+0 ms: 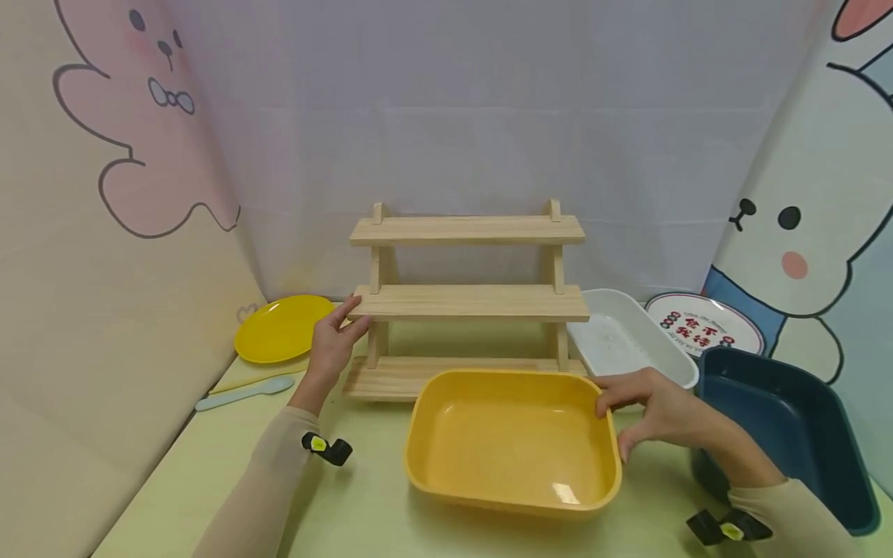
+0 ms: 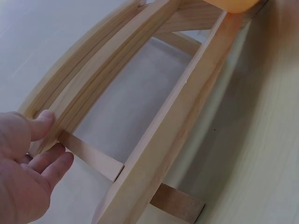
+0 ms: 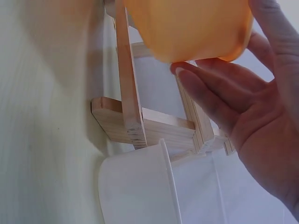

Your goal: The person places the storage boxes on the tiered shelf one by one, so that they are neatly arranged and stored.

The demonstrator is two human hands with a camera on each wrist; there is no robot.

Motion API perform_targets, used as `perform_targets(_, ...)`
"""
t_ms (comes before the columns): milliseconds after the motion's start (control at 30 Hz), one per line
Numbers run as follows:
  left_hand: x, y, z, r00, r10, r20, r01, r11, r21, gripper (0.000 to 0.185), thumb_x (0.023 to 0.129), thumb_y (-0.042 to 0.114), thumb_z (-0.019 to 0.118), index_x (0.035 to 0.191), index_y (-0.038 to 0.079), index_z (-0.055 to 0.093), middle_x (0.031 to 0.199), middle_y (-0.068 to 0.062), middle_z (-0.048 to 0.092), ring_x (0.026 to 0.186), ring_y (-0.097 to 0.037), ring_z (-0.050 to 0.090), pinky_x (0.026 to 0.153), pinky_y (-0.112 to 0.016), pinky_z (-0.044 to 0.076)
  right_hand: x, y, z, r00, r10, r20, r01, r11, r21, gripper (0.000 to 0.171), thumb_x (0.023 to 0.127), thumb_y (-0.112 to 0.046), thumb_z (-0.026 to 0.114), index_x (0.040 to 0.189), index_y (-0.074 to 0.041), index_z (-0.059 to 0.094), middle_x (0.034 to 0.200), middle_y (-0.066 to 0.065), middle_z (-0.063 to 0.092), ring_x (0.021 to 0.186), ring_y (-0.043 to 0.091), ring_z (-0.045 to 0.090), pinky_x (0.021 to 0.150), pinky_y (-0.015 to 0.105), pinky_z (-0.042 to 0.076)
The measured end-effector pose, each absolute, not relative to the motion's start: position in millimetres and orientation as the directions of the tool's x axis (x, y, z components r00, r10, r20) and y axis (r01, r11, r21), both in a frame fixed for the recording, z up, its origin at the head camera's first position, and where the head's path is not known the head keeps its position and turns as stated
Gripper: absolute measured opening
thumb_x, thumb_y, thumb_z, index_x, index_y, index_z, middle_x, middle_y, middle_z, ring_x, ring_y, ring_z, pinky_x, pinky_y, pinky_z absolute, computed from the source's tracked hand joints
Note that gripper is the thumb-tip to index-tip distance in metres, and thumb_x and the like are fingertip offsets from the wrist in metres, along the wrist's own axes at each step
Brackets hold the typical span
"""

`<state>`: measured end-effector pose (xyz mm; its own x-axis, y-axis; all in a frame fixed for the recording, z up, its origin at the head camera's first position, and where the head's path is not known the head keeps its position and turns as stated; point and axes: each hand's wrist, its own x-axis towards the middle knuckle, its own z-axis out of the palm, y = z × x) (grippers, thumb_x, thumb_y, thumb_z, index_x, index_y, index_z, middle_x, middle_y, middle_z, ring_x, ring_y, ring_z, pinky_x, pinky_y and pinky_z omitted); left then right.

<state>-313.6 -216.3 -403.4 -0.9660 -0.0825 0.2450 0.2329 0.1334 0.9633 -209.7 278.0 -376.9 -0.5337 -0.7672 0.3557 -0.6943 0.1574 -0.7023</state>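
A three-tier wooden display shelf stands against the back cloth. My left hand pinches the left end of its middle board, with the thumb on one face and fingers on the other in the left wrist view. A yellow plastic basin is held in front of the lowest board, tilted so its inside faces me. At the basin's right edge my right hand grips the rim. In the right wrist view its fingers lie against the basin's outer wall.
Right of the shelf lie a white tray, an oval plate with red lettering and a dark blue basin. On the left are a yellow plate and a pale blue spoon. Cloth walls surround the table.
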Motion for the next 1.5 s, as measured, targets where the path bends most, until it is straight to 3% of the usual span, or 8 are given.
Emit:
perform_targets(233, -312.8, -219.8, -401.4, -0.969, -0.084, 0.234, 0.217, 0.176, 0.960, 0.057, 0.096, 0.021, 0.070, 0.147, 0.006, 0.050, 0.159, -0.003, 0.035, 0.126, -0.032, 0.056, 0.096, -0.021, 0.050, -211.6, 273.9, -375.5, -0.449, -0.735, 0.508, -0.747, -0.003, -0.665, 0.037, 0.074, -0.005, 0.084, 0.108, -0.009, 0.071, 0.139, 0.021, 0.057, 0.129, 0.017, 0.055, 0.098, 0.028, 0.052)
perform_targets(433, -312.9, -221.3, -400.1, -0.969, -0.086, 0.231, 0.212, 0.182, 0.960, 0.057, 0.096, 0.022, 0.069, 0.147, 0.006, 0.050, 0.159, -0.003, 0.035, 0.126, -0.032, 0.056, 0.097, -0.022, 0.050, -212.2, 271.2, -375.2, -0.443, -0.722, 0.532, -0.721, -0.065, -0.690, 0.035, 0.076, -0.002, 0.081, 0.108, -0.005, 0.070, 0.150, 0.028, 0.041, 0.135, 0.022, 0.050, 0.097, 0.032, 0.053)
perform_targets(800, -313.6, -222.2, -397.7, -0.964, -0.085, 0.253, 0.235, 0.185, 0.954, 0.054, 0.096, 0.018, 0.069, 0.146, 0.004, 0.051, 0.159, -0.005, 0.036, 0.125, -0.032, 0.058, 0.095, -0.021, 0.051, -212.9, 267.7, -373.2, -0.452, -0.708, 0.542, -0.734, -0.050, -0.677, 0.034, 0.074, -0.002, 0.083, 0.105, -0.006, 0.069, 0.151, 0.028, 0.040, 0.133, 0.022, 0.051, 0.094, 0.031, 0.055)
perform_targets(1000, -312.9, -220.5, -398.7, -0.964, -0.086, 0.251, 0.238, 0.142, 0.961, 0.054, 0.096, 0.013, 0.069, 0.145, 0.002, 0.051, 0.159, -0.009, 0.035, 0.126, -0.034, 0.056, 0.092, -0.020, 0.052, -210.1, 268.9, -368.6, -0.468, -0.694, 0.547, -0.726, -0.050, -0.685, 0.029, 0.078, -0.005, 0.080, 0.105, -0.004, 0.069, 0.151, 0.027, 0.041, 0.134, 0.022, 0.051, 0.097, 0.029, 0.053)
perform_targets(1333, -313.3, -216.7, -401.6, -0.958, -0.076, 0.277, 0.266, 0.128, 0.955, 0.052, 0.096, 0.010, 0.068, 0.143, -0.002, 0.051, 0.158, -0.010, 0.037, 0.142, -0.026, 0.039, 0.092, -0.019, 0.052, -209.4, 268.8, -348.7, -0.436, -0.706, 0.558, -0.725, -0.092, -0.682, 0.028, 0.085, -0.014, 0.073, 0.109, -0.001, 0.067, 0.151, 0.031, 0.038, 0.134, 0.026, 0.050, 0.095, 0.033, 0.055)
perform_targets(1500, -313.5, -215.6, -403.0, -0.957, -0.080, 0.279, 0.267, 0.135, 0.954, 0.052, 0.096, 0.010, 0.068, 0.143, -0.002, 0.051, 0.157, -0.012, 0.037, 0.142, -0.028, 0.039, 0.092, -0.019, 0.051, -212.2, 266.2, -335.8, -0.427, -0.711, 0.559, -0.750, -0.066, -0.658, 0.030, 0.084, -0.016, 0.074, 0.109, -0.001, 0.067, 0.152, 0.028, 0.038, 0.136, 0.024, 0.048, 0.096, 0.029, 0.053)
